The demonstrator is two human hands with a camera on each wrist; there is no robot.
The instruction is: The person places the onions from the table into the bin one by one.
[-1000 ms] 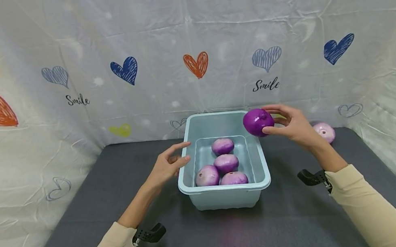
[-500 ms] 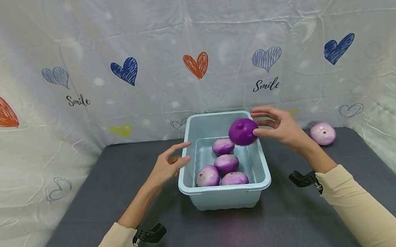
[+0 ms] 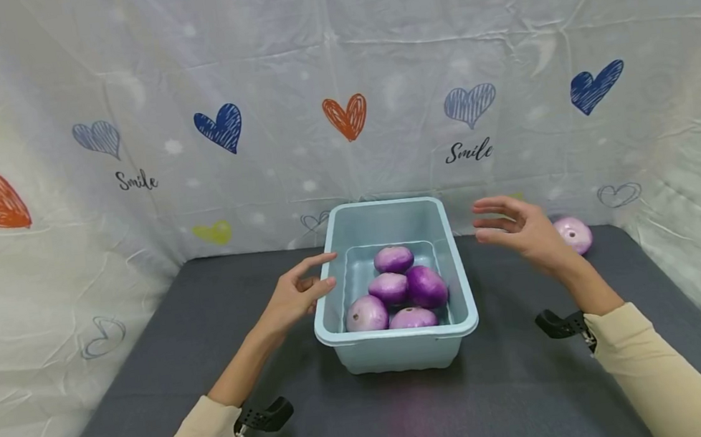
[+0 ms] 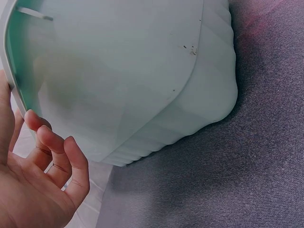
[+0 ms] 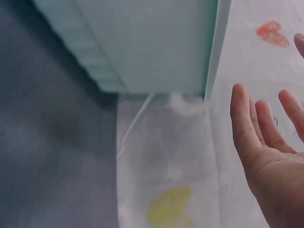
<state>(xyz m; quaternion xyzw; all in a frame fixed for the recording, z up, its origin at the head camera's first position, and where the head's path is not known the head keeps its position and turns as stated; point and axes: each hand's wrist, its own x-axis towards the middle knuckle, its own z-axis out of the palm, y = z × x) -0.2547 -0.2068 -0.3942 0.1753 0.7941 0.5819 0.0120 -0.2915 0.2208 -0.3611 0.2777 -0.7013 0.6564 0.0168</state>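
Note:
A light blue plastic basin stands in the middle of the table with several red onions inside. The darkest and glossiest onion lies at the right of the group, touching its neighbour. At the left rim, my left hand holds the edge, thumb and index finger over it; in the left wrist view the other fingers curl beside the outer wall. My right hand hovers to the right of the basin, holding nothing, its fingers loosely spread and pointing left.
Another pale onion lies on the dark tablecloth at the back right, partly behind the right wrist. A white curtain with printed hearts hangs behind the table. Each wrist wears a black strap mount.
My right hand carried the dark onion left over the basin, let it go among the others, and moved back right. The left hand stayed at the rim.

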